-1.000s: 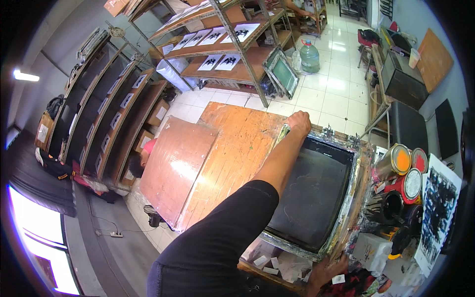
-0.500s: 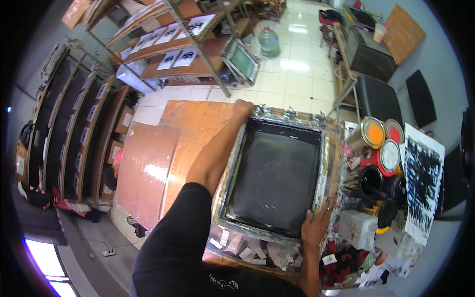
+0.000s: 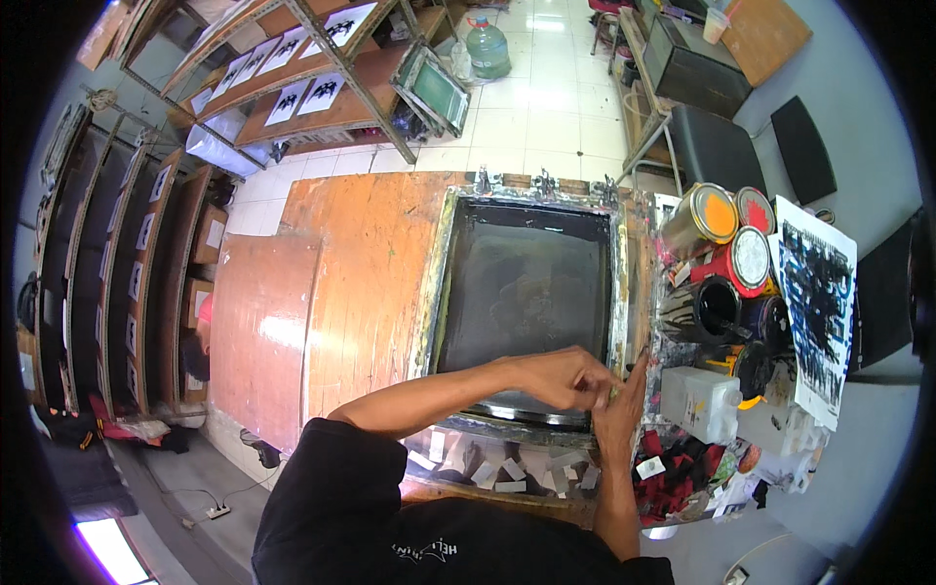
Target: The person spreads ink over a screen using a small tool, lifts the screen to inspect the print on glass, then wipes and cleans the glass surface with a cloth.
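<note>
A screen-printing frame (image 3: 425, 322) with a dark mesh (image 3: 526, 292) lies on the wooden table, held by metal hinge clamps (image 3: 546, 185) along its far edge. My left hand (image 3: 570, 378) reaches across the near part of the mesh, its fingers bent and closed beside my right hand. A small yellowish spot shows between the two hands; what it is I cannot make out. My right hand (image 3: 616, 414) is at the frame's near right corner, its fingers stretched out and pointing away from me.
Paint cans (image 3: 717, 214) and a black ink pot (image 3: 717, 310) crowd the right side, with a white plastic container (image 3: 697, 402) nearer. An ink-smeared sheet (image 3: 819, 312) hangs beyond them. Dark rags (image 3: 673, 473) lie near right. Shelves (image 3: 322, 88) with printed sheets stand at the far left.
My left hand has left the frame's far left corner and come across the mesh to my right hand. My right hand remains by the near right corner. The view has shifted.
</note>
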Demonstrator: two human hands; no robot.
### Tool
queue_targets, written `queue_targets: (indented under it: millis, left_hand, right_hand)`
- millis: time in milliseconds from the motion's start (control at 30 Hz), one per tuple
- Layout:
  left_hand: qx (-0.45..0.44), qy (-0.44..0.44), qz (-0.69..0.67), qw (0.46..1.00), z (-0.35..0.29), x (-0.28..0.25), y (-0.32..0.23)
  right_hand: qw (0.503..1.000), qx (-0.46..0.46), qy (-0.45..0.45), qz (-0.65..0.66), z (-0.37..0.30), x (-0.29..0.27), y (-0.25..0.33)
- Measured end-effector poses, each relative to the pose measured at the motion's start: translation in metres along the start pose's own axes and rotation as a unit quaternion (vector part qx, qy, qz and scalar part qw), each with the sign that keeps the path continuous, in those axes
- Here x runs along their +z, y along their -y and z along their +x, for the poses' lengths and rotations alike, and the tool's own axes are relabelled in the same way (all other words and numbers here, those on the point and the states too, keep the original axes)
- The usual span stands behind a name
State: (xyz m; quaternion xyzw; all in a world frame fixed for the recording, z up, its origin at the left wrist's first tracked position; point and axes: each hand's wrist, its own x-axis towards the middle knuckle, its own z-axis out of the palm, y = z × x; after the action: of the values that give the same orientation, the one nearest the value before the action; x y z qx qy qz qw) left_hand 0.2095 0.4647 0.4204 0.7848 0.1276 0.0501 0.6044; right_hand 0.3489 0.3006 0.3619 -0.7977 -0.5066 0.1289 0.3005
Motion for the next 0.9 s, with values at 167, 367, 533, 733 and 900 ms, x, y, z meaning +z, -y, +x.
queue_targets:
  millis: [167, 367, 533, 733, 900]
  left_hand:
    - [-0.072, -0.194, 0.311, 0.928, 0.037, -0.090, 0.021]
    - [0.013, -0.072, 0.637, 0.768, 0.066, -0.253, 0.117]
    - [0.054, 0.001, 0.588, 0.807, 0.080, -0.263, 0.112]
    - [-0.304, -0.392, 0.102, 0.862, 0.112, -0.230, 0.135]
    - [-0.235, -0.474, -0.444, 0.723, 0.101, -0.207, 0.119]
  right_hand:
    - [0.990, 0.118, 0.081, 0.013, 0.011, -0.016, 0.022]
    - [0.997, 0.061, 0.044, 0.008, 0.008, -0.001, 0.009]
    - [0.995, 0.073, 0.061, 0.037, 0.007, 0.000, 0.002]
    - [0.994, 0.058, 0.074, 0.048, 0.007, 0.001, 0.003]
    - [0.993, 0.075, 0.082, 0.039, 0.011, -0.010, 0.011]
